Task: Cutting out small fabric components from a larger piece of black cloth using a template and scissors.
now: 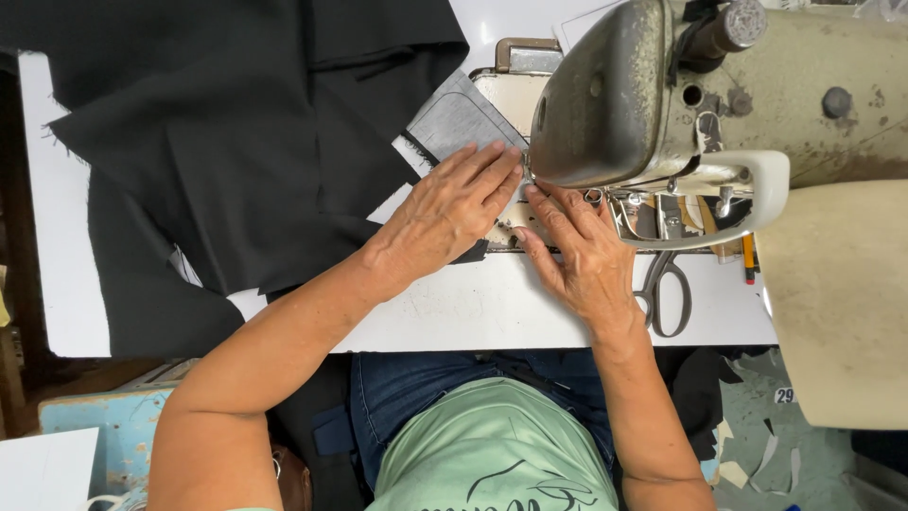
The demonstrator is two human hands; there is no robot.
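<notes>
Small white tag [784, 396] on floor, lower right.

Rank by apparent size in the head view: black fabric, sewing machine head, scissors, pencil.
1. black fabric
2. sewing machine head, though it sits nearer the camera, so this is unsure
3. scissors
4. pencil, mostly hidden

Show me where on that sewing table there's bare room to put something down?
Bare white table lies along the near edge, between the black fabric and the scissors. It is crowded under the sewing machine, where the left hand and right hand press.
</notes>
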